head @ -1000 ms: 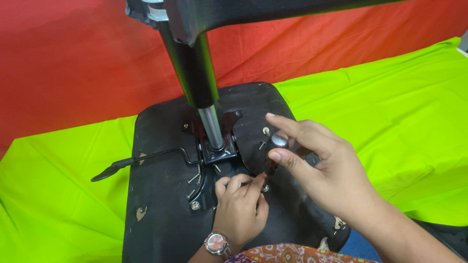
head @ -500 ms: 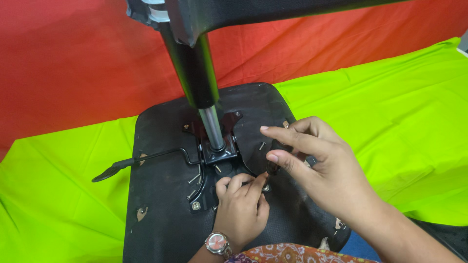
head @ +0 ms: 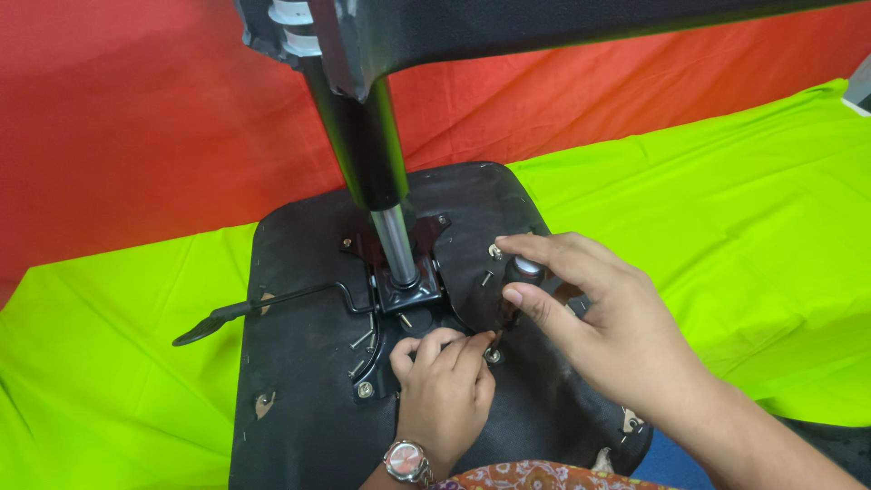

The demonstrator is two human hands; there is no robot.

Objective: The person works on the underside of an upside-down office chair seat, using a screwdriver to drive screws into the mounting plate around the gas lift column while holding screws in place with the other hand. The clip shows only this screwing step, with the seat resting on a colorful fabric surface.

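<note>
Two hands work low on the underside of an upturned office-chair seat (head: 299, 363), a black padded slab lying on a lime-green cloth (head: 726, 227) that covers the worktop, with a red cloth (head: 136, 118) behind at twelve o'clock.

From the seat's centre a gas-lift column (head: 367, 154) rises toward twelve o'clock, seated in a dark metal mounting plate (head: 404, 290). A bent black height lever (head: 263, 308) runs out from the plate toward nine o'clock.

The right hand (head: 608, 327) comes in from four o'clock and is closed around the stubby, silver-capped handle of a screwdriver (head: 522, 277), thumb and forefinger pinching it, the shaft slanting down toward a screw (head: 492, 355) at the plate's five o'clock corner. The left hand (head: 445, 381), wearing a wristwatch (head: 406, 461), rests at six o'clock with its fingertips (head: 472, 343) curled and touching the seat just beside that screw; whether they actually pinch it I cannot tell.

Other screws show at the plate's seven o'clock corner (head: 364, 389) and at two o'clock (head: 495, 250).

The screwdriver looks light and stiff, best gripped at its fat handle; the small metal screw is probably slippery and easily dropped, so fingertip hold at its head suits. The seat looks heavy and stable.
</note>
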